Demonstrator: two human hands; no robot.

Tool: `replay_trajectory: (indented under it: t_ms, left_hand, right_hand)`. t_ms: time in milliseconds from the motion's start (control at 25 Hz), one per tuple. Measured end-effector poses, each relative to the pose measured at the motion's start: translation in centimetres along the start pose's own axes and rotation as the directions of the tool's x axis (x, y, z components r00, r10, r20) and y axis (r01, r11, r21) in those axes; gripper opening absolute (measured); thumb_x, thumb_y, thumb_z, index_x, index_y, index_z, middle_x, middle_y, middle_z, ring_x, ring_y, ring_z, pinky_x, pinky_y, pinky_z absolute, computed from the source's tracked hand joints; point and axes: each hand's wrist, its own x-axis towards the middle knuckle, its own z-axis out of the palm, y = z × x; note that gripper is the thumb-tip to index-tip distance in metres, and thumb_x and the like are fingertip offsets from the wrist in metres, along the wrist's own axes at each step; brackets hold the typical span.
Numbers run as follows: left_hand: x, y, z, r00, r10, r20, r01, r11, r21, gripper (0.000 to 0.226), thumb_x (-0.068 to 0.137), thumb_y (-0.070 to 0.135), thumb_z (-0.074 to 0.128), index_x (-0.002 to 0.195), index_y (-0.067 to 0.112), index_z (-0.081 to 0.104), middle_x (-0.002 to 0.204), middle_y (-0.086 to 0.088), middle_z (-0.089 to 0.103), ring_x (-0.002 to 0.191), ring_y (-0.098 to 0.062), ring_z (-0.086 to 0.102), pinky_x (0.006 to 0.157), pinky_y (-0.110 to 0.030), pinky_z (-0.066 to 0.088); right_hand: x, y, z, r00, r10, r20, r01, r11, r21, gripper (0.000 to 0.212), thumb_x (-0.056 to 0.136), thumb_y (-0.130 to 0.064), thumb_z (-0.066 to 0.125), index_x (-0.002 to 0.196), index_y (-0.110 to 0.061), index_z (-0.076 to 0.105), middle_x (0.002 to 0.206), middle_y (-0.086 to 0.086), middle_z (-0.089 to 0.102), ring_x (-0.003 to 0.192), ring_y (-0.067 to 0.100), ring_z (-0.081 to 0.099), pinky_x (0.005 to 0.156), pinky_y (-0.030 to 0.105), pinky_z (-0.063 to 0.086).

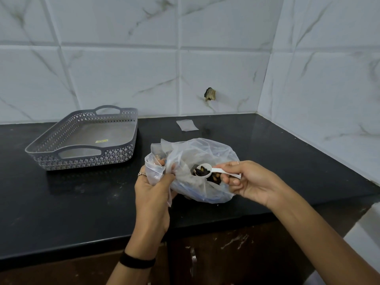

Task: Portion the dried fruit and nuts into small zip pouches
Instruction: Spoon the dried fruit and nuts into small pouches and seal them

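1 scoop (203, 170) loaded: your right hand (249, 182) pinches its handle over the bag (205, 157), left hand (153, 182) grips a pouch (154, 171); tray (131, 128) holds nothing, 1 pouch flat behind (186, 125).

Dim, soft light; bowed wide-angle edges

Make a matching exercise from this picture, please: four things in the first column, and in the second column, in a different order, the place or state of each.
Things:
1. grey basket
2. white scoop
3. empty zip pouch
4. big plastic bag

Places or states:
A. lies flat on the counter near the wall
B. holds dark dried fruit, pinched by the right hand
C. stands at the left on the counter
D. lies open in the middle of the counter, and the left hand grips plastic at its edge

Pairs: 1-C, 2-B, 3-A, 4-D
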Motion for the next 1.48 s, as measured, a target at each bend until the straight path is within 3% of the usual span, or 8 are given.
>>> replay_trajectory:
  t_ms: [240,400,560,880,1040,1200,1360,1480]
  left_hand:
    - [-0.4,0.6,-0.6,1.000,-0.005,0.005,0.004,0.995,0.098,0.043,0.084,-0.002,0.063,0.124,0.015,0.055,0.114,-0.009,0.069,0.102,-0.024,0.069,0.086,-0.046,0.057]
    - [-1.1,0.9,-0.8,0.996,0.077,0.040,-0.085,0.964,0.251,0.037,0.083,0.002,0.068,0.105,0.030,0.057,0.108,0.000,0.069,0.098,-0.016,0.069,0.078,-0.034,0.058]
    - [-1.3,0.6,-1.3,0.987,0.143,0.072,-0.160,0.897,0.411,0.044,0.077,0.016,0.076,0.116,0.025,0.057,0.113,0.001,0.067,0.104,-0.016,0.066,0.088,-0.041,0.056]
    - [-1.7,0.4,-1.6,0.965,0.261,0.035,-0.244,0.835,0.493,0.060,0.059,0.044,0.074,0.115,0.027,0.058,0.115,0.001,0.064,0.106,-0.012,0.063,0.089,-0.036,0.054]
    - [-1.1,0.0,-2.3,0.954,0.295,0.048,-0.269,0.777,0.570,0.037,0.075,0.021,0.077,0.107,0.025,0.058,0.109,-0.002,0.062,0.101,-0.015,0.061,0.076,-0.026,0.049]
    - [-1.2,0.0,-2.3,0.950,0.305,0.069,-0.282,0.742,0.608,0.041,0.078,0.015,0.075,0.115,0.019,0.057,0.104,0.003,0.065,0.096,-0.010,0.062,0.068,-0.012,0.046]
    - [-1.3,0.4,-2.3,0.936,0.334,0.110,-0.328,0.716,0.616,0.041,0.079,0.014,0.074,0.110,0.024,0.050,0.094,0.009,0.063,0.084,0.000,0.062,0.062,-0.007,0.047]
    - [-1.6,0.6,-2.5,0.931,0.345,0.121,-0.340,0.695,0.634,0.037,0.079,0.017,0.074,0.106,0.023,0.050,0.088,0.010,0.063,0.080,0.008,0.059,0.060,-0.006,0.045]
  right_hand:
    - [-0.6,0.2,0.4,1.000,-0.025,0.015,0.024,0.996,0.091,0.021,0.093,-0.004,0.048,0.107,0.004,0.062,0.057,0.008,0.054,0.037,0.005,0.038,0.035,0.015,0.032]
    - [-2.3,-1.0,1.3,0.990,-0.139,0.028,0.137,0.990,0.043,0.021,0.092,-0.004,0.050,0.097,0.002,0.069,0.058,0.008,0.052,0.038,0.005,0.037,0.037,0.015,0.030]
    - [-3.8,-1.8,3.8,0.972,-0.207,0.109,0.207,0.978,0.012,0.021,0.092,-0.005,0.050,0.100,0.002,0.068,0.057,0.008,0.053,0.038,0.006,0.036,0.038,0.015,0.030]
    - [-4.1,-0.5,7.7,0.959,-0.250,0.132,0.275,0.932,-0.235,0.018,0.095,-0.007,0.050,0.101,-0.003,0.066,0.056,0.008,0.056,0.038,0.006,0.038,0.039,0.014,0.034]
    - [-4.1,-0.4,8.1,0.960,-0.233,0.156,0.270,0.917,-0.293,0.018,0.096,-0.009,0.050,0.102,-0.003,0.067,0.056,0.008,0.056,0.038,0.006,0.038,0.039,0.013,0.033]
    - [-4.4,-0.5,8.5,0.945,-0.242,0.218,0.310,0.873,-0.377,0.019,0.096,-0.009,0.050,0.101,-0.004,0.067,0.056,0.007,0.056,0.039,0.006,0.037,0.040,0.013,0.031]
    - [-3.9,-0.6,8.8,0.907,-0.328,0.264,0.421,0.673,-0.608,0.016,0.096,-0.015,0.052,0.098,-0.014,0.068,0.057,0.002,0.058,0.039,0.004,0.042,0.047,0.013,0.037]
    - [-3.5,-0.1,9.2,0.771,-0.474,0.425,0.574,0.228,-0.786,0.016,0.094,-0.019,0.055,0.104,-0.022,0.068,0.070,-0.007,0.064,0.061,0.002,0.058,0.061,0.018,0.045]
